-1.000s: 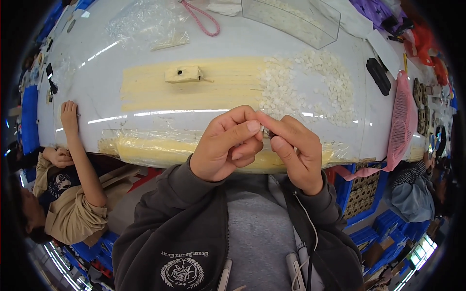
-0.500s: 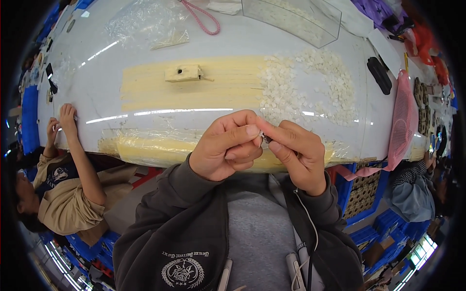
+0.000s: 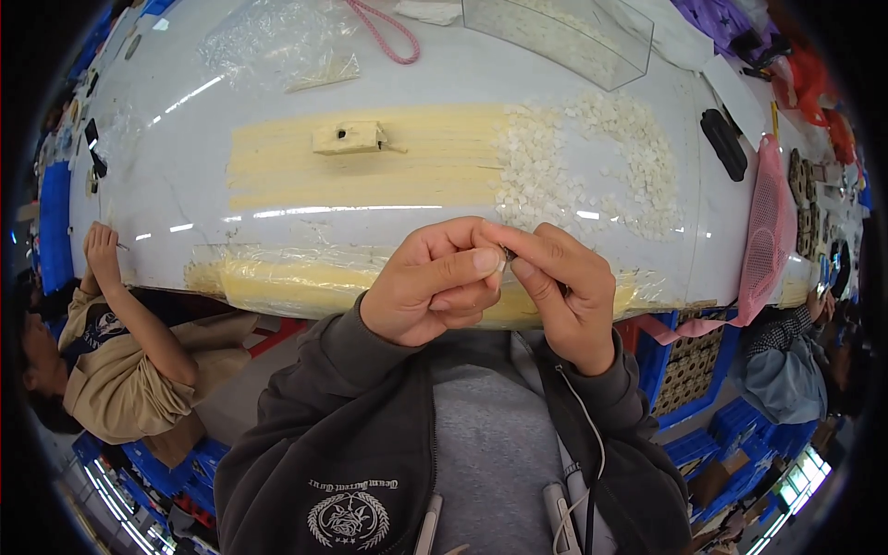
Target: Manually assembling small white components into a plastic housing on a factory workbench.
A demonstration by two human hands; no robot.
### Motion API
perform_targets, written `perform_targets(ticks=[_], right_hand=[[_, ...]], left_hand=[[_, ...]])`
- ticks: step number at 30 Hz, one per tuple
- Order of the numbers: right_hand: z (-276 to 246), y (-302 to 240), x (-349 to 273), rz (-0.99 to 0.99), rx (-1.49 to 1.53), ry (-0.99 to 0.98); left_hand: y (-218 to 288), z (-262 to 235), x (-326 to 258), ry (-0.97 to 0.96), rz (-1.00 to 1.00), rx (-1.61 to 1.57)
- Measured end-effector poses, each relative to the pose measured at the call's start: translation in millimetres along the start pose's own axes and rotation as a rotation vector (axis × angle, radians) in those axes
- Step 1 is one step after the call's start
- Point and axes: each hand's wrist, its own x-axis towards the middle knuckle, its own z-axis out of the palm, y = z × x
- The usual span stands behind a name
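My left hand (image 3: 430, 277) and my right hand (image 3: 566, 291) meet fingertip to fingertip above the table's near edge. Both are closed in a pinch. A small dark piece (image 3: 509, 252) shows between the right thumb and forefinger; its kind is too small to make out. A bit of something white (image 3: 501, 266) peeks out by the left thumb tip, mostly hidden by the fingers. Beyond my hands, pale yellow strips (image 3: 370, 180) lie side by side on the table, with a small cream block with a dark hole (image 3: 347, 138) on top.
Small white chips (image 3: 546, 166) are scattered right of the strips. Farther back are a clear plastic bin (image 3: 560, 42), a pink cord loop (image 3: 393, 42) and clear bags (image 3: 277, 46). A black case (image 3: 722, 145) and pink mesh (image 3: 766, 217) lie right. A co-worker (image 3: 139, 370) sits left.
My hands stay together, with small shifts of the fingers around the piece. At the left, the co-worker's hands have drawn together and moved nearer the table edge.
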Motion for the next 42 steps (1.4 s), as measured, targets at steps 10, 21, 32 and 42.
perform_targets(ticks=[10, 21, 32, 42], right_hand=[[-3, 1, -3, 0.043, 0.060, 0.026], [-1, 1, -4, -0.032, -0.011, -0.040], [-6, -1, 9, 0.129, -0.239, 0.157], [-3, 12, 43, 0.057, -0.741, 0.176]], left_hand=[[0, -4, -4, -0.002, 0.030, 0.039], [-1, -2, -4, 0.032, 0.033, 0.026], [-7, -13, 1, -0.044, 0.060, -0.082], [-2, -21, -1, -0.027, 0.112, -0.039]])
